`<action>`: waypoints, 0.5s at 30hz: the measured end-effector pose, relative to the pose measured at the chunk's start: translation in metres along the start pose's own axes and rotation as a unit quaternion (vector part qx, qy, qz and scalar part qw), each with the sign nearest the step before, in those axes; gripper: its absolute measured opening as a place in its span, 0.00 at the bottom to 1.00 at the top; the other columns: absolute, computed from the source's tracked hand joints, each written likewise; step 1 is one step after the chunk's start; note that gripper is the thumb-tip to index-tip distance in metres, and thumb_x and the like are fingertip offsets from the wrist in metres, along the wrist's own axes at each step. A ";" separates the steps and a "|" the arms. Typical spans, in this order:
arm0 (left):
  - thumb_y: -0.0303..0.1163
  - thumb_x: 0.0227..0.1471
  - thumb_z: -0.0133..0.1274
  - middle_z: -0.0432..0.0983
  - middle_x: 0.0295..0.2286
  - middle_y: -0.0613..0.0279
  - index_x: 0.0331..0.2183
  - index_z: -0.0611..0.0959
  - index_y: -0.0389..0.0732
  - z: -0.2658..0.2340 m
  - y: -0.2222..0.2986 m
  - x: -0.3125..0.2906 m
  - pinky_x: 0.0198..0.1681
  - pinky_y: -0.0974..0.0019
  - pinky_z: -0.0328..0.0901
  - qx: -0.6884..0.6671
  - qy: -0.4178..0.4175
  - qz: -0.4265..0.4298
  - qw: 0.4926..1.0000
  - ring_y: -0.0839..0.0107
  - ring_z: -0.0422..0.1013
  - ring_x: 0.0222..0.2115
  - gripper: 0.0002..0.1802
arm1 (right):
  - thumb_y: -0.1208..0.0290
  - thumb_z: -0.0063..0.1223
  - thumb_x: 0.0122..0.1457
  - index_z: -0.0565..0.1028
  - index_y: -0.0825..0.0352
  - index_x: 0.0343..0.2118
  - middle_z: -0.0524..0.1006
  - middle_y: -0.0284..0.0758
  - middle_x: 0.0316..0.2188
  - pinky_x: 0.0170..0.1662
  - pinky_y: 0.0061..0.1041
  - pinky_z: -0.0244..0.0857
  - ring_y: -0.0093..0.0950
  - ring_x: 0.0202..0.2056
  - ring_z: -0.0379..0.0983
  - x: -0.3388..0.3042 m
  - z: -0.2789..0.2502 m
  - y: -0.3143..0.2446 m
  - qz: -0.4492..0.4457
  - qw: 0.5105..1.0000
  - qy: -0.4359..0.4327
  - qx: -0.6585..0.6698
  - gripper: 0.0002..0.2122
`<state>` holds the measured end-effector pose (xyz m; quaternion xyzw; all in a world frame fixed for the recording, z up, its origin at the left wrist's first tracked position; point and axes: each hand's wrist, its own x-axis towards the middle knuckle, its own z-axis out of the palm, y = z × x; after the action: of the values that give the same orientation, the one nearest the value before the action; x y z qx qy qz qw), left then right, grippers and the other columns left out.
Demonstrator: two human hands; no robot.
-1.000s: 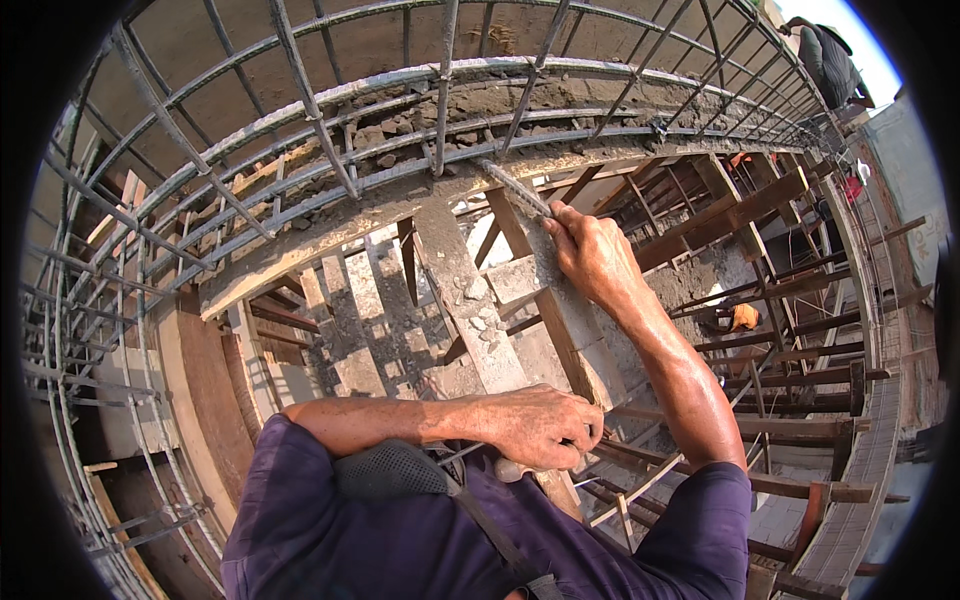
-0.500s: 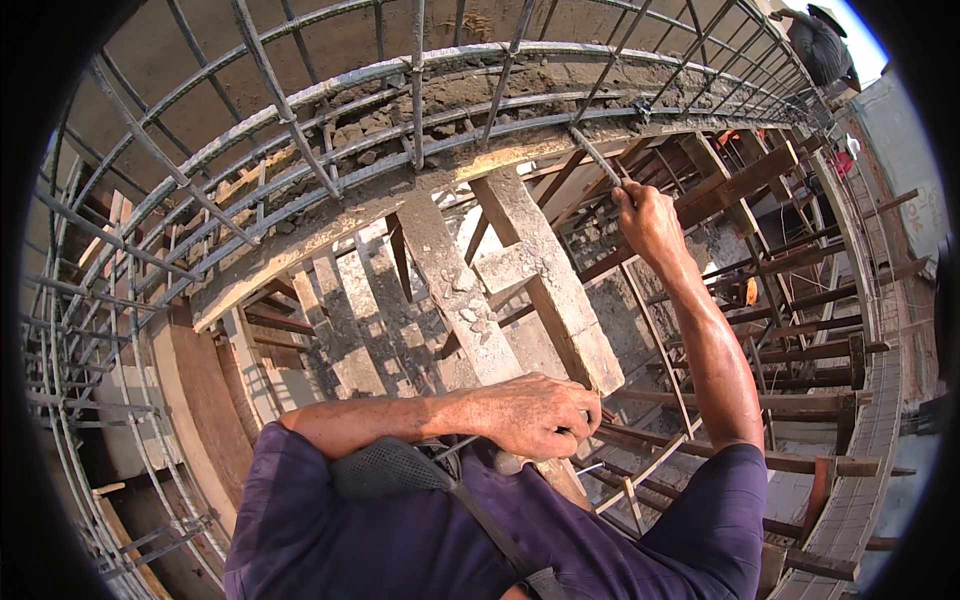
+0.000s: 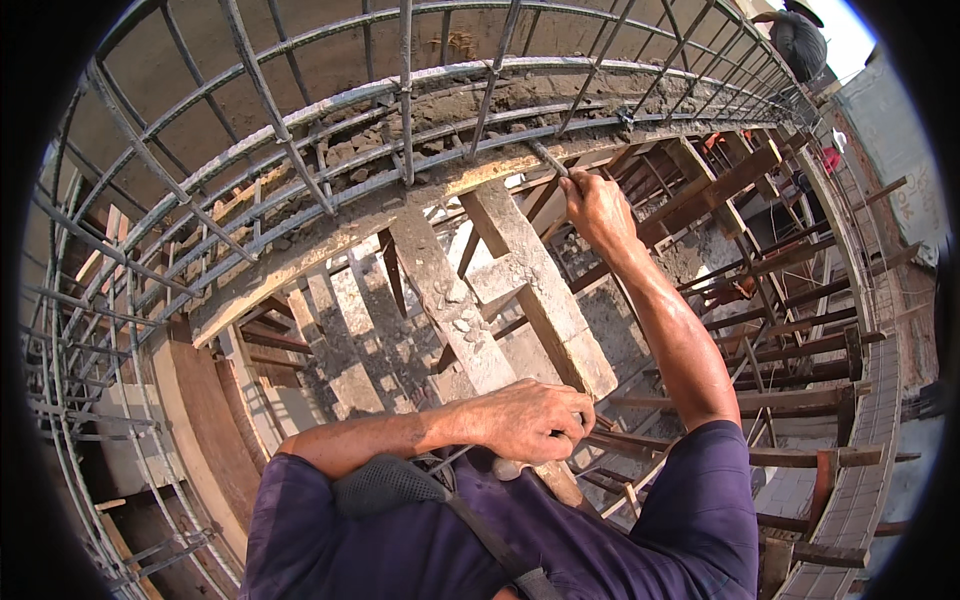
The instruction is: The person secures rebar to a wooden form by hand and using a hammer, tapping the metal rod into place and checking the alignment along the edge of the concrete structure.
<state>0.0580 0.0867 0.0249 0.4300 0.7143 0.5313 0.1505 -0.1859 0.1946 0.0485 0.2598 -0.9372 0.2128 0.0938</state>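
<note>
My right hand [image 3: 600, 212] is closed around a thin grey metal rod [image 3: 548, 158], its far end at the edge of a timber form board [image 3: 470, 178]. Just behind that board lies crumbly grey-brown rubble [image 3: 360, 160] among the rebar [image 3: 408, 110]. Close to my chest, my left hand [image 3: 532, 420] is curled with its fingers bent inward. Whatever it may hold is hidden under the fingers. Below it show a pale rounded end [image 3: 507, 468] and a piece of wood [image 3: 560, 482], both partly covered. Dusty timber planks [image 3: 545, 300] with loose chunks lie beyond my left hand.
Bars of a rebar cage [image 3: 130, 260] curve across the far and left sides. Timber props and beams [image 3: 800, 400] crowd the right, with gaps between them dropping to a lower level. Another person [image 3: 798, 42] is at the far right; a red-clad figure [image 3: 832, 156] shows below.
My right hand has moved left and slightly farther away with the rod, whose tip now sits farther left along the board. My left hand stays curled in nearly the same place.
</note>
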 end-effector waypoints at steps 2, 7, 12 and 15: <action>0.32 0.45 0.52 0.76 0.41 0.64 0.20 0.82 0.38 0.003 -0.005 -0.001 0.41 0.56 0.71 0.004 0.010 0.004 1.000 0.64 0.75 0.42 0.10 | 0.64 0.50 0.67 0.78 0.73 0.41 0.77 0.54 0.22 0.34 0.44 0.71 0.52 0.28 0.79 -0.012 0.008 -0.021 -0.009 0.999 -0.038 0.015 0.14; 0.32 0.45 0.51 0.77 0.40 0.63 0.21 0.83 0.38 -0.004 0.001 -0.004 0.41 0.55 0.70 -0.004 -0.004 -0.011 1.000 0.64 0.75 0.42 0.10 | 0.64 0.51 0.66 0.79 0.70 0.42 0.76 0.53 0.21 0.32 0.46 0.69 0.51 0.28 0.78 -0.022 0.007 -0.023 -0.033 0.999 -0.034 0.005 0.14; 0.31 0.44 0.51 0.77 0.40 0.63 0.20 0.82 0.38 -0.001 -0.001 0.001 0.42 0.56 0.70 0.004 -0.001 0.007 1.000 0.65 0.75 0.42 0.09 | 0.62 0.49 0.67 0.80 0.72 0.40 0.78 0.51 0.22 0.34 0.45 0.70 0.50 0.30 0.79 0.000 0.000 -0.007 0.024 1.000 -0.013 -0.003 0.16; 0.31 0.44 0.51 0.77 0.40 0.63 0.21 0.82 0.38 -0.002 -0.004 0.001 0.44 0.56 0.70 -0.010 -0.009 0.002 1.000 0.65 0.75 0.43 0.09 | 0.64 0.49 0.67 0.77 0.72 0.39 0.75 0.55 0.21 0.33 0.46 0.68 0.54 0.28 0.76 -0.020 0.015 -0.041 -0.040 0.997 -0.042 0.048 0.13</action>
<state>0.0548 0.0859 0.0221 0.4347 0.7064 0.5352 0.1602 -0.1479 0.1651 0.0435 0.3105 -0.9178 0.2426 0.0498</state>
